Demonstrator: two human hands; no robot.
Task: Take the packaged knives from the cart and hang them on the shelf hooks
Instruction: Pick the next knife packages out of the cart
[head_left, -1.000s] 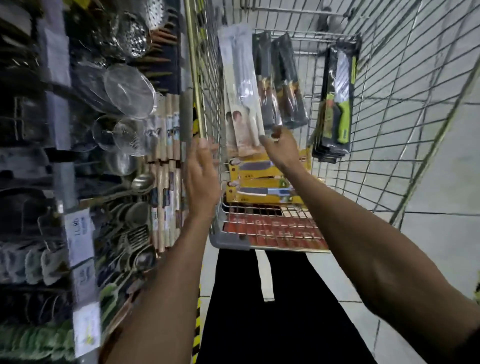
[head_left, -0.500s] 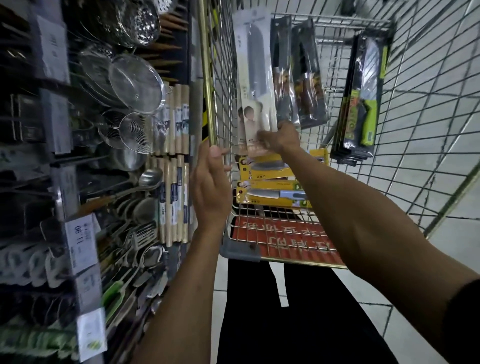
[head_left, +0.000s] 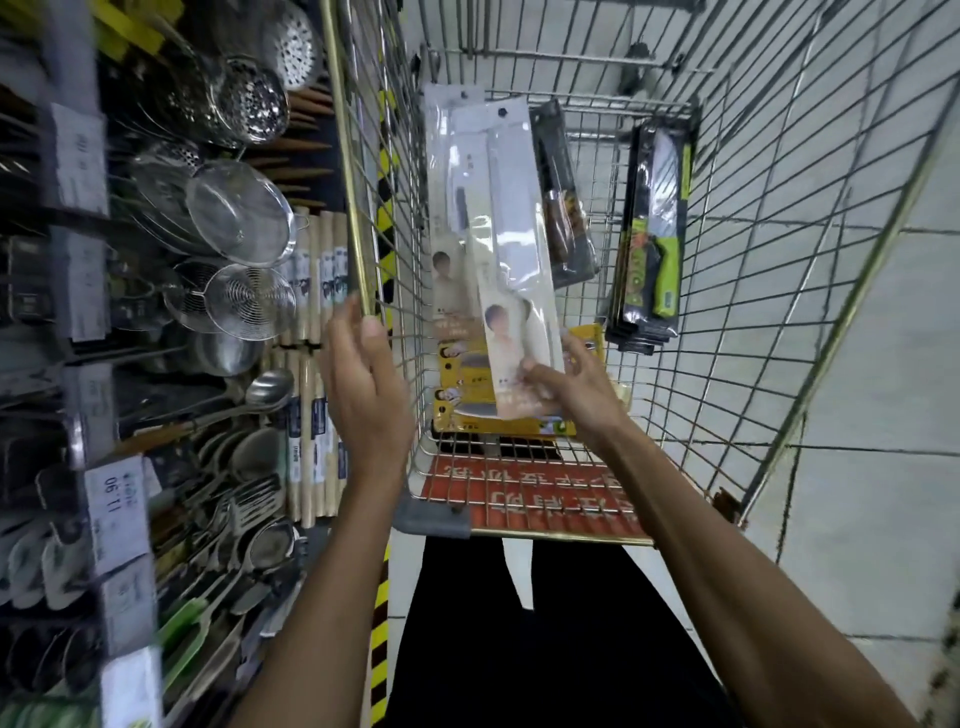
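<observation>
Head view: two bare arms reached forward over a wire cart (head_left: 779, 218), with the store shelf to the left.
Right hand (head_left: 576, 387): it was clenched on the bottom end of a white packaged knife (head_left: 514, 249), thumb across the front of the card and fingers behind it.
White packaged knife: it was held upright and slightly tilted, inside the cart, with the hang hole at the top.
Left hand (head_left: 363, 389): it was released, fingers straight and pointing up, gripping nothing. It was just beside the cart's left top rail; I could not tell whether the fingertips touched it.
Second white pack (head_left: 451, 208): it stood right behind the held one, nearer the cart's left wall. Whether the right hand had it too, I could not tell.
Yellow packs (head_left: 524, 427): these lay flat at the near end of the cart, under the right hand.
Dark packs (head_left: 563, 197): with wooden handles, they leaned upright in mid-cart.
Green-handled packs (head_left: 655, 234): a stack propped toward the cart's right wall.
Shelf (head_left: 78, 218): it held hanging mesh strainers (head_left: 239, 218), wooden rolling pins (head_left: 311, 374), ladles and price tags (head_left: 117, 499).
Floor (head_left: 883, 364): pale tiles to the right of the cart.
</observation>
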